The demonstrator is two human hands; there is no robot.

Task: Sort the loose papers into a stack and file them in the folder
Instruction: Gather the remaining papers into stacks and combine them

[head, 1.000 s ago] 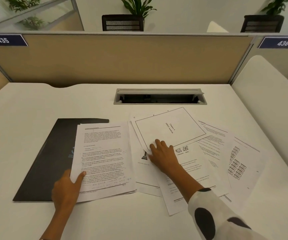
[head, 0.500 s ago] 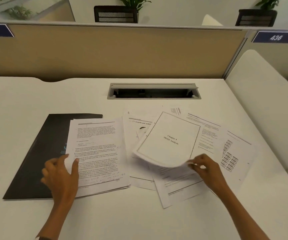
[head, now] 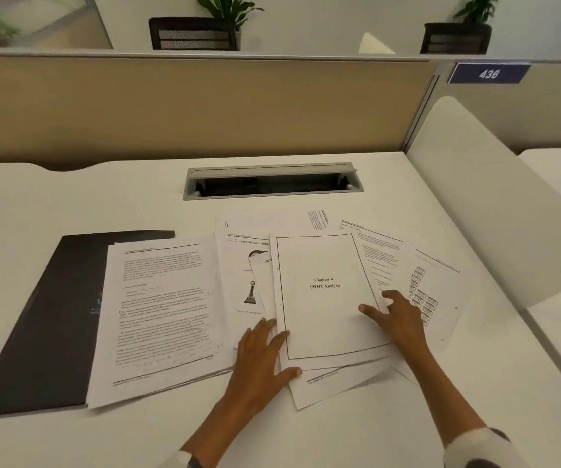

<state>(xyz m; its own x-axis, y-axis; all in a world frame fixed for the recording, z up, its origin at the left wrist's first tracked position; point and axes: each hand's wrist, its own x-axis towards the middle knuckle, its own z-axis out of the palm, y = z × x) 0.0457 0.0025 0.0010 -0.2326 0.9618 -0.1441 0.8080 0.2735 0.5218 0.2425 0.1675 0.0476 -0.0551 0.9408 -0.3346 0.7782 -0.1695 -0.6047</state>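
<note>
Two bare hands work over a white, matte table (head: 53,197) in an office cubicle. A beige fabric partition (head: 205,106) closes the far edge of the table, and a blue plate reading 436 (head: 488,73) is fixed at its right end. A grey rectangular cable hatch (head: 272,180) is set into the table near the partition, with its lid raised. Beyond the partition stand dark chair backs and green potted plants (head: 225,8). A white curved side panel (head: 495,204) bounds the table on the right.

A black flat paper folder (head: 46,315) lies closed on the left of the table. A stack of white printed text sheets (head: 161,315) lies partly over the right part of the folder. To the right of this stack, loose white printed papers (head: 390,261) lie fanned and overlapping on the table. A white sheet with a ruled border and the words "Chapter 4 SWOT Analysis" (head: 323,298) lies topmost on them, nearly upright as seen from the head camera.

The left hand (head: 262,352) rests at the lower left corner of the bordered sheet, fingers (head: 282,336) spread apart and flat, thumb at the sheet's lower edge. The right hand (head: 397,319) rests at the sheet's right edge, fingers spread, thumb on top of the sheet. Neither hand is closed around a sheet. Both hands are well apart from the folder.
</note>
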